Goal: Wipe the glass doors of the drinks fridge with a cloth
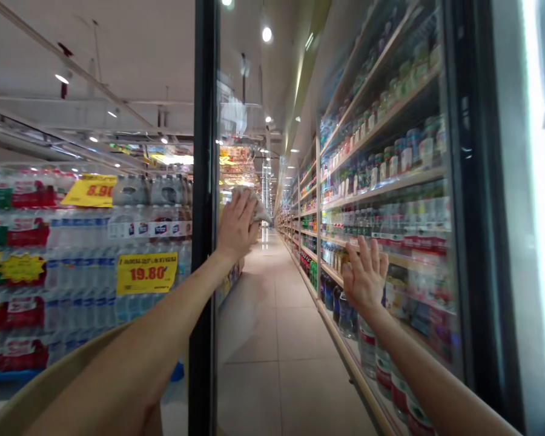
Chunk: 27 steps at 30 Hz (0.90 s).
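Pane [295,266] glossy, see-through glass; rag [261,209] matt, rumpled cloth; frame [204,151] smooth, faintly shiny.

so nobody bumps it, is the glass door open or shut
Open: the glass door stands across the aisle, its black left edge free, a bright light strip showing past its right edge.

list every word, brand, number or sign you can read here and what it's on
"19.80": red print on the lower yellow sign; its smaller print is too blurred to read.
"8.9", the next digit partly cut off: red print on the upper yellow sign.
Too small or blurred to read: the yellow starburst signs, the bottle-pack labels and the labels on the right-hand shelf bottles.
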Available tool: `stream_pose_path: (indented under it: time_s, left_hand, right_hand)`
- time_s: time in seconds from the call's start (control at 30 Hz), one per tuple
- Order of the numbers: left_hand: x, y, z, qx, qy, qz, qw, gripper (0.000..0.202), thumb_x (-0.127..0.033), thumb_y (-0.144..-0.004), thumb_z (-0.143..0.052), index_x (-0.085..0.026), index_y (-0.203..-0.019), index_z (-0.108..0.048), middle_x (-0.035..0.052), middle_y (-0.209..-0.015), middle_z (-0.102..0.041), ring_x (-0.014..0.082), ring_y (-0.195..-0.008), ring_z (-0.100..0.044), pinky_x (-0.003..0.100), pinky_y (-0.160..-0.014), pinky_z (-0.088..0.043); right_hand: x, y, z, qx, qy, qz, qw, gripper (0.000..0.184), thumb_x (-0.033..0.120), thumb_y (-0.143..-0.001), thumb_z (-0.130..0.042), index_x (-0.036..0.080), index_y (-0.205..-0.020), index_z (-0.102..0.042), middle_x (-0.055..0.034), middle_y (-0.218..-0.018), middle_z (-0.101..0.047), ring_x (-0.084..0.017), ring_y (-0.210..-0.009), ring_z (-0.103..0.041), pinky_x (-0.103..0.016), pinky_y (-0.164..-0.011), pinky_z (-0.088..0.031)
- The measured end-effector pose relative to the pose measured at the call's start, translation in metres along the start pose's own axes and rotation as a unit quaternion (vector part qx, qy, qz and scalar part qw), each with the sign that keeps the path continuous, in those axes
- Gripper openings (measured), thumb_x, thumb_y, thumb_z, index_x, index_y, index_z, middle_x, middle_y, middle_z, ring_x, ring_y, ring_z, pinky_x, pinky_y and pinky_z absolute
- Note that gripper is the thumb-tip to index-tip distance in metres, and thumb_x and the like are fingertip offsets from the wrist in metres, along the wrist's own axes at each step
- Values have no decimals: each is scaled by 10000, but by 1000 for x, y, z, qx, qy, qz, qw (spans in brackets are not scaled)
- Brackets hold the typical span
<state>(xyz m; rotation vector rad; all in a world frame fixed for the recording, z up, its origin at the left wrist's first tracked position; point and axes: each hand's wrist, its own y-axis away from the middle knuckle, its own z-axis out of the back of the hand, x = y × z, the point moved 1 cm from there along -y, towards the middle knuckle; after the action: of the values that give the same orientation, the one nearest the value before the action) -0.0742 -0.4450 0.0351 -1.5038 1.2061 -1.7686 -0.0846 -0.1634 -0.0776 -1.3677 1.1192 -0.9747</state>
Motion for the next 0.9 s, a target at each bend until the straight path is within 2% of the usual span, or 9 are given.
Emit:
stream_pose_path:
  time_s: [0.07, 0.2, 0.27, 0.37, 0.47, 0.6, 0.67, 0.83, 0.9]
  left_hand:
    - [-8, 3, -1, -4, -3, 2, 1000, 522, -232, -871, -434, -126, -1372, -338, 130, -1451, -344, 248, -1411, -81, 469, -1109, -247]
    - [-57, 30, -3, 123, 54, -300, 945, 500, -227, -865, -421, -151, -1358, -379, 62, -1447, -370, 205, -1412, -82, 378, -1138, -210]
    - [-57, 28, -3, 161, 61, -341, 924, 487, -243, -869, -416, -170, -1350, -394, 43, -1452, -363, 193, -1409, -109, 373, -1144, -196]
    - [-27, 5, -2, 92, 23, -150, 984, 491, -244, -871, -427, -142, -1349, -385, 97, -1440, -373, 228, -1409, -108, 444, -1125, -225]
    - [-24, -7, -5, 25, -5, -16, 1000, 499, -241, -876, -425, -105, -1352, -368, 135, -1439, -363, 253, -1409, -80, 473, -1107, -252]
    - [-76, -1, -13, 116, 48, -238, 963, 496, -248, -877, -413, -128, -1357, -376, 79, -1456, -349, 232, -1404, -132, 415, -1129, -230]
    - [-83, -11, -14, 152, 65, -285, 944, 510, -273, -880, -412, -139, -1369, -361, 69, -1462, -339, 221, -1397, -173, 403, -1134, -224]
    - [-45, -63, -13, 81, 7, 45, 996, 498, -271, -888, -404, -68, -1342, -379, 161, -1466, -298, 306, -1397, -132, 505, -1110, -233]
    - [-53, -59, -16, 72, 11, 75, 995, 502, -266, -889, -397, -55, -1344, -367, 174, -1474, -273, 314, -1401, -87, 520, -1110, -223]
  right_hand:
    - [0, 0, 1, -4, -2, 2, 1000, 476, 306, -902, -368, 235, -1372, -382, -100, -1436, -371, -260, -1387, -201, -492, -1097, -168]
    - [0, 0, 2, -3, -11, 4, 1000, 469, 303, -905, -367, 236, -1369, -388, -99, -1437, -371, -256, -1388, -198, -488, -1101, -165]
    - [-1, 1, 1, 0, -15, 1, 1000, 468, 297, -901, -364, 241, -1365, -395, -95, -1438, -369, -257, -1387, -200, -495, -1099, -167]
    - [-2, 1, 0, 0, -20, -2, 1000, 471, 285, -893, -356, 246, -1360, -404, -89, -1440, -366, -256, -1387, -202, -499, -1095, -171]
    - [-3, 2, 0, -7, -29, -4, 1000, 465, 280, -893, -347, 244, -1351, -417, -88, -1435, -376, -254, -1384, -212, -496, -1092, -183]
    - [-4, 1, 1, -35, -62, 6, 997, 483, 278, -900, -313, 218, -1374, -379, -102, -1404, -419, -255, -1369, -254, -500, -1087, -199]
    - [-4, 1, 2, -40, -72, 8, 997, 505, 277, -900, -297, 201, -1398, -337, -110, -1392, -434, -255, -1366, -262, -504, -1087, -200]
    - [-5, 1, 3, -41, -82, 1, 996, 503, 276, -902, -287, 193, -1395, -338, -116, -1386, -440, -259, -1366, -260, -510, -1085, -202]
    - [-5, 1, 4, -39, -84, 2, 996, 490, 275, -904, -289, 198, -1384, -356, -116, -1386, -440, -262, -1365, -262, -511, -1081, -209]
